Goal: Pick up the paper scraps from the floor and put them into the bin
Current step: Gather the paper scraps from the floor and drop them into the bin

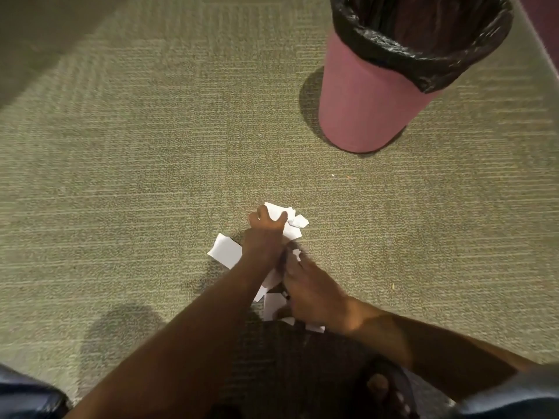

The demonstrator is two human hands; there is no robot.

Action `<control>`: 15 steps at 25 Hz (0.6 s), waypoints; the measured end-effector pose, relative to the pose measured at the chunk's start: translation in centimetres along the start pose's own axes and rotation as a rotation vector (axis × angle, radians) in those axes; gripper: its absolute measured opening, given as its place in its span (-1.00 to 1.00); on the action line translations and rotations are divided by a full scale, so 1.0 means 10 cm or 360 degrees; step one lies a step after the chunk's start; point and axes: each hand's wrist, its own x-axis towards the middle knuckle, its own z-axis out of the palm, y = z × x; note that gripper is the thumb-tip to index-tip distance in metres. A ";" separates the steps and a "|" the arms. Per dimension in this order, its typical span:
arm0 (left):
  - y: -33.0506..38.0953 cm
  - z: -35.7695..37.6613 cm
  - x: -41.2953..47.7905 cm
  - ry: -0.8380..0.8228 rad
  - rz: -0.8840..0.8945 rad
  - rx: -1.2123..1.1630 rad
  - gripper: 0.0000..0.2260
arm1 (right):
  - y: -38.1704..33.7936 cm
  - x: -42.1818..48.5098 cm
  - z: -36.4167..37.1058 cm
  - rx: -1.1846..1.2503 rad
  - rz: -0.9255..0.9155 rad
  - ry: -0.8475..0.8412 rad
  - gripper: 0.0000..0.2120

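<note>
White paper scraps (225, 249) lie in a loose heap on the green carpet, low in the middle of the view. My left hand (264, 234) reaches over the heap with its fingers curled on the far scraps (298, 221), one of them crumpled. My right hand (308, 290) rests on the near part of the heap, fingers closed on small scraps. Both hands cover much of the paper. The pink bin (360, 107), lined with a black bag (429, 60), stands upright at the upper right, well apart from the heap.
Green carpet (136, 176) stretches all around. A darker strip of floor runs along the upper left corner. My sandalled foot (381, 388) and dark clothing show at the bottom edge. A few tiny specks (333, 175) dot the carpet between heap and bin.
</note>
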 end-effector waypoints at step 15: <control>-0.02 0.11 0.06 -0.0060 0.0083 -0.0790 -0.85 | 0.21 -0.08 -0.12 0.0060 -0.0043 0.0256 -0.75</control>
